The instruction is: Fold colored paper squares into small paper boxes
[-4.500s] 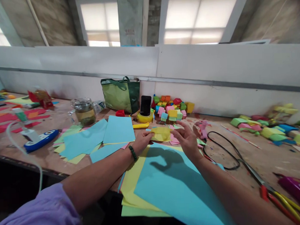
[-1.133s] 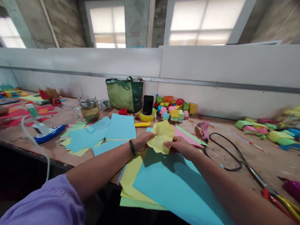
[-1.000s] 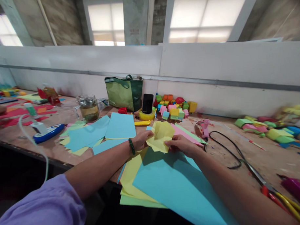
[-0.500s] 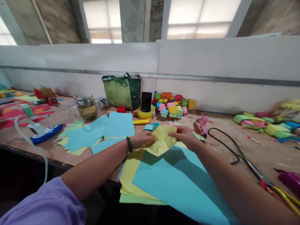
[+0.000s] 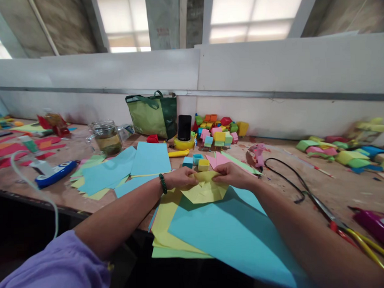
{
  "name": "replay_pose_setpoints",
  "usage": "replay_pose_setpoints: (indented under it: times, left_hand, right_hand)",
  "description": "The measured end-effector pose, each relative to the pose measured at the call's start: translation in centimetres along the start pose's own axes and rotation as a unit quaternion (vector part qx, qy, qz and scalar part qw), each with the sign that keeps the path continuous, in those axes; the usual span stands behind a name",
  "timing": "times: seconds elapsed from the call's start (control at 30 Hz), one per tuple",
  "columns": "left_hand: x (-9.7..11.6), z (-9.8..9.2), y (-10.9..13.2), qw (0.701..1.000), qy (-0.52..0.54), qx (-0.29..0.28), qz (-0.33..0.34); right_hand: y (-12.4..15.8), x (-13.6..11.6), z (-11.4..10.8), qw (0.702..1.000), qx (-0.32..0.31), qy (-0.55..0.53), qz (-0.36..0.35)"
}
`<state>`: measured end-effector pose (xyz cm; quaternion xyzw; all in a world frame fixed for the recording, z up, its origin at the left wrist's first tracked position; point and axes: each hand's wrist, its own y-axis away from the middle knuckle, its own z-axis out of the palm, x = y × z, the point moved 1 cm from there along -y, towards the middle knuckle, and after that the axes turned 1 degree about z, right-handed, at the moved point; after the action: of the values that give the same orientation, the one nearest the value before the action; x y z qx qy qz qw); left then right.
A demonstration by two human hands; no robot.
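Observation:
A creased yellow paper square hangs between both hands just above a large blue sheet. My left hand, with a green bead bracelet at the wrist, pinches the paper's upper left edge. My right hand pinches its upper right edge, fingers curled. The two hands nearly meet at the paper's top fold. Under the blue sheet lie yellow sheets at the table's near edge.
Blue and green sheets spread to the left, with a glass jar, a green bag, a phone and several paper cubes behind. A black cable and scissors lie to the right.
The yellow paper was held more open and upright; both hands have drawn together at its top edge and lowered it toward the blue sheet. Small cubes behind it now show.

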<state>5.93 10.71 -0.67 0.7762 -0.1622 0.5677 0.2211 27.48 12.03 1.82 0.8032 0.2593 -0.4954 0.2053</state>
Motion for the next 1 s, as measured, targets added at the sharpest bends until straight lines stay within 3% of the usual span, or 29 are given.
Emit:
replay_pose_setpoints:
  times: [0.33, 0.57, 0.77, 1.0]
  left_hand:
    - [-0.2, -0.1, -0.2, 0.994, -0.087, 0.066, 0.016]
    - [0.2, 0.4, 0.1, 0.988, -0.139, 0.055, 0.038]
    - [0.3, 1.0, 0.2, 0.984, -0.158, 0.046, 0.061]
    - [1.7, 1.4, 0.7, 0.98, -0.169, 0.028, 0.103]
  right_hand:
    - [0.1, -0.5, 0.4, 0.996, 0.022, 0.06, -0.058]
    - [0.0, -0.6, 0.9, 0.989, 0.078, 0.082, -0.093]
    - [-0.1, -0.7, 1.5, 0.988, 0.079, 0.081, -0.101]
    - [0.2, -1.0, 2.2, 0.979, 0.139, 0.098, -0.107]
